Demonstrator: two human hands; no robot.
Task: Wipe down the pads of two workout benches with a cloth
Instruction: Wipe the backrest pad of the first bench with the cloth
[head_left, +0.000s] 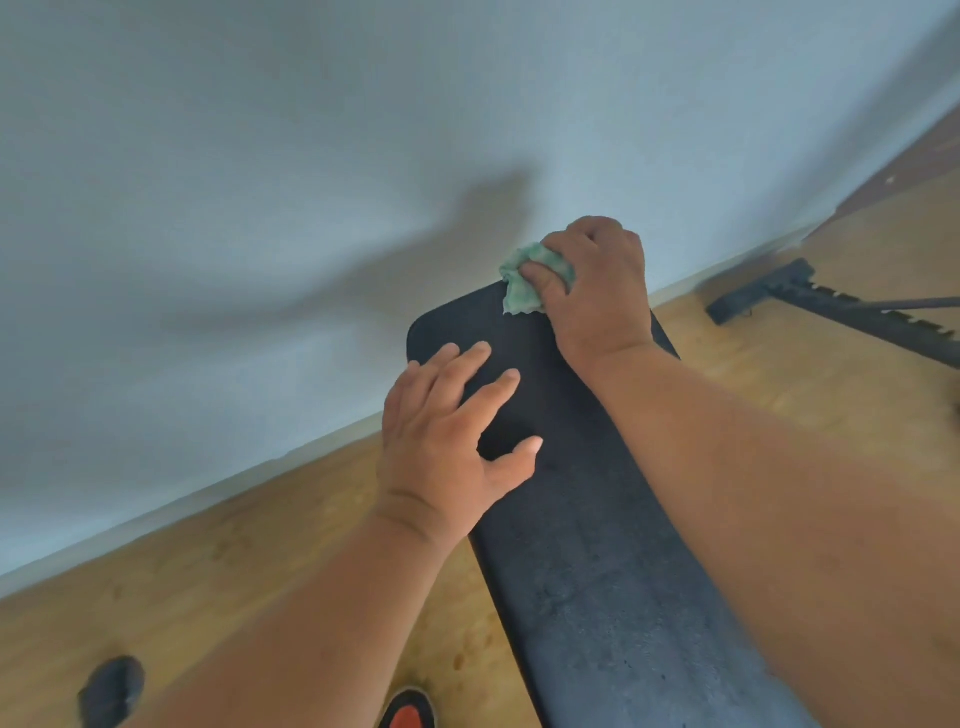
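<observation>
While the right hand (597, 291) gripped a bunched green cloth (524, 283), fingers curled round it, it pressed the cloth onto the far end of the black bench pad (597, 545). Cloth sat at the pad's top edge, partly sticking out to the left of the hand. Left hand (452, 436) lay flat on the pad just nearer the camera, fingers straight and spread, holding nothing; its outer edge overhung the pad's left side. Pad ran lengthwise from the bottom of the frame toward a pale wall (260, 208). Wood floor (234, 561) showed on both sides. A black metal frame (831, 306) lay on the floor to the right, well apart from the pad. Shoe toe (408, 712), orange and black, sat at the bottom edge, left of the pad.
</observation>
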